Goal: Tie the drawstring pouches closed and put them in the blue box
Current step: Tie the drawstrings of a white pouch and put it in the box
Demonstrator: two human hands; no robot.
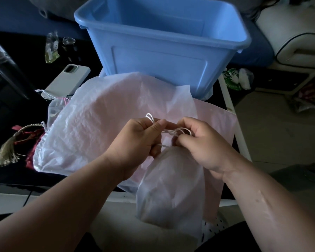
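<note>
white drawstring cord was stretched between two hands at the middle of the view, with loops gathered at both ends. the left hand was curled around one end of the cord, which was pinched between thumb and forefinger, and a small loop was left poking out above the knuckles. the right hand was closed on the other loops, the cord being pinched by its fingertips just beside the left thumb. a translucent white pouch was held up by that cord, its gathered neck tucked under the two hands and its body hung toward six o'clock, past the near edge of the table. what the pouch held could not be made out through the cloth.

the blue box was set at twelve o'clock from the hands, upright and open at the top, with only part of its inside shown. between the box and the hands a heap of pale pink and white bags was spread over the dark table, its far edge brought up against the foot of the box. at ten o'clock a phone in a pale case was laid face down, just beside the heap. at nine o'clock a gold tassel was placed near the heap's edge, and a piece of red fabric was partly tucked under it. a small clear packet was left at eleven o'clock, well apart from the hands.
</note>
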